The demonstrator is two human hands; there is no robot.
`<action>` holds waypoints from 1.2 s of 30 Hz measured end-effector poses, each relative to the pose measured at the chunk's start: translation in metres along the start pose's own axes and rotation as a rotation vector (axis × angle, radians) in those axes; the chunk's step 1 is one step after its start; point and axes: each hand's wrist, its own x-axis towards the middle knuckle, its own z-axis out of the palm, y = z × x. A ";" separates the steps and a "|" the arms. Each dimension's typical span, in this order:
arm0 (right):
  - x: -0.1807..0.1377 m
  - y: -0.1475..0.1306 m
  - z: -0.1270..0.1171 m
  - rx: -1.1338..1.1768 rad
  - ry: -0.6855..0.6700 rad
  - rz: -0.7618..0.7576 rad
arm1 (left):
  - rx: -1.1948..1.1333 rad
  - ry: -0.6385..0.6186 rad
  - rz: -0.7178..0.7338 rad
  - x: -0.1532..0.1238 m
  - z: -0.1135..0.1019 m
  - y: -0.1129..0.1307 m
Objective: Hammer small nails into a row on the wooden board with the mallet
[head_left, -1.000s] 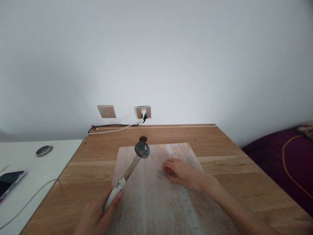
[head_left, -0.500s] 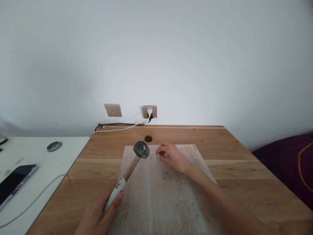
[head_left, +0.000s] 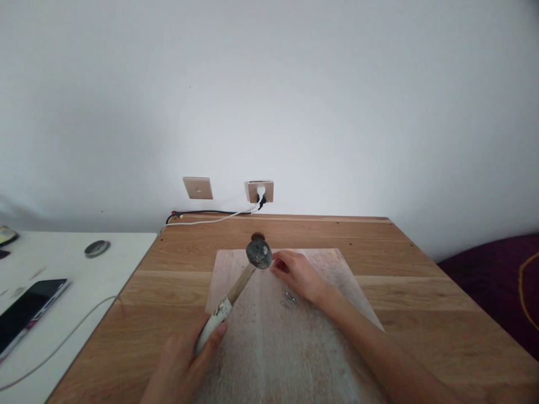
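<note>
My left hand (head_left: 179, 367) has a closed grip around the hammer (head_left: 240, 283) handle, its head raised over the pale board (head_left: 269, 336) on the counter (head_left: 421, 292). My right hand (head_left: 297, 272) rests on the board beside the hammer head, fingers pinched together; whether they hold a nail I cannot tell. Loose nails (head_left: 289, 301) lie just by my wrist.

Whatever the right hand (head_left: 297, 273) is pinching is staying too small to tell; the black smartphone (head_left: 26, 314) is running off the left edge.
</note>
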 end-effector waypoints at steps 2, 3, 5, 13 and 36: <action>-0.002 0.000 0.000 -0.009 0.007 0.013 | 0.022 -0.035 0.020 0.005 0.003 0.006; -0.003 0.001 -0.002 -0.014 0.010 0.021 | 0.040 -0.046 0.025 0.008 0.005 0.008; -0.009 0.003 -0.010 -0.024 0.014 0.043 | 0.089 -0.064 0.029 0.013 0.008 0.012; -0.060 -0.004 -0.047 -0.052 -0.066 0.120 | 0.121 -0.063 0.068 0.016 0.009 0.009; -0.016 0.014 -0.021 0.011 0.052 0.049 | -0.126 0.155 0.075 -0.007 0.020 0.004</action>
